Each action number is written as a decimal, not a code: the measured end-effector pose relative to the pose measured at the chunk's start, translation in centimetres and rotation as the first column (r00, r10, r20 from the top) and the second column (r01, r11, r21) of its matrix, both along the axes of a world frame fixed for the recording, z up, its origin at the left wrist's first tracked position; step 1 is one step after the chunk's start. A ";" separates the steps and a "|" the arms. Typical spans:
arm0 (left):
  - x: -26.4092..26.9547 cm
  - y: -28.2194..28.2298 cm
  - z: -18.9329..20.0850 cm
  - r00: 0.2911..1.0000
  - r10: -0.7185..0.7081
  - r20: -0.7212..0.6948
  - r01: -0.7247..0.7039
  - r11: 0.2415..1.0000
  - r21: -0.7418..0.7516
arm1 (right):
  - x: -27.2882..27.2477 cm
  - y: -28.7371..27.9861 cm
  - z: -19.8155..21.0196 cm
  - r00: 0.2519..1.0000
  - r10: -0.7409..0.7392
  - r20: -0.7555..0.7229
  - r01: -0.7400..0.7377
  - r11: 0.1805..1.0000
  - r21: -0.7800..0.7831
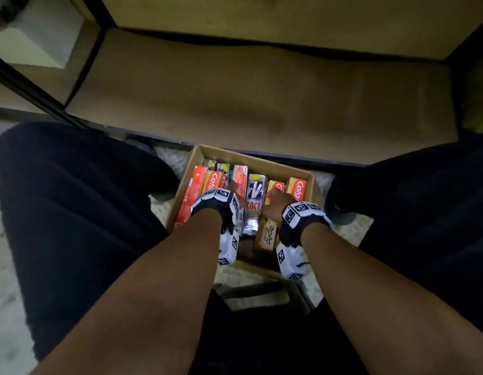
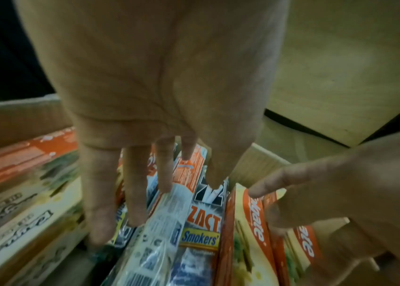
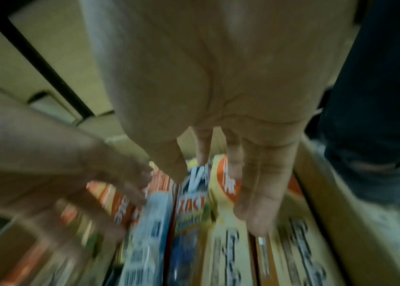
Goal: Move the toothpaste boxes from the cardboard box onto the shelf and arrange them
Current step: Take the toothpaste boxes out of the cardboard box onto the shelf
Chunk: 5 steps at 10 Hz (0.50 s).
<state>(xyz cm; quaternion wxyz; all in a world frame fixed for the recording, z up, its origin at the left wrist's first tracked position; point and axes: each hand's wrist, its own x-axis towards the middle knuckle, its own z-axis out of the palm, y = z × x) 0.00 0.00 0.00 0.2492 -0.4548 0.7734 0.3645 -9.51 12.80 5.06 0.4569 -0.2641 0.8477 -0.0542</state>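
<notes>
- Both hands are down in the open brown cardboard box (image 1: 313, 182), left hand (image 2: 160, 108) and right hand (image 3: 218, 96) with fingers spread, gripping nothing yet.
- The colourful toothpaste boxes (image 2: 245, 232) are packed tight in there; yanking one could drag its neighbours out.
- The bare beige shelf (image 1: 262, 104) sits just beyond.

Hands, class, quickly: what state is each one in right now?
Left hand: open, fingers straight, reaching down among the toothpaste boxes.
Right hand: open, fingers extended over the boxes, holding nothing.
</notes>
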 end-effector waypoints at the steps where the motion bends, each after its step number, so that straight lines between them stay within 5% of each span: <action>1: 0.2 0.2 -0.5 0.998 0.053 -0.038 -0.053 0.999 0.013 | 0.5 0.2 -1.6 0.997 -0.074 0.022 0.074 0.997 -0.004; 3: 1.5 2.6 -1.9 0.975 0.151 -0.162 -0.169 0.980 -0.107 | 2.3 1.0 -3.7 0.978 -0.106 -0.181 0.101 0.994 -0.037; 5: 0.9 1.5 -2.0 0.986 0.097 -0.134 -0.116 0.982 -0.146 | 3.1 0.1 -5.0 0.958 -0.112 -0.264 0.123 0.992 0.024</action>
